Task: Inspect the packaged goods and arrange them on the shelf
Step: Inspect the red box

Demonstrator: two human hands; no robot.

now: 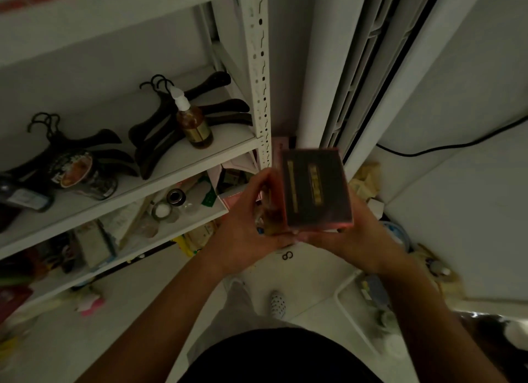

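Note:
A dark rectangular box (315, 188) with gold lettering and a reddish rim is held up in front of me, its printed face toward the camera. My left hand (245, 225) grips its left side with curled fingers, and my right hand (354, 234) cups its lower right corner from beneath. The white metal shelf (160, 168) stands to the left of the box. The box is slightly blurred.
The shelf carries dark wooden hangers (160, 131), a brown pump bottle (194, 123) and a dark round tub (80, 174). Lower levels hold jars, packets and a pink open carton (228, 180). A white upright post (260, 68), floor clutter and a white rack (351, 305) surround my feet.

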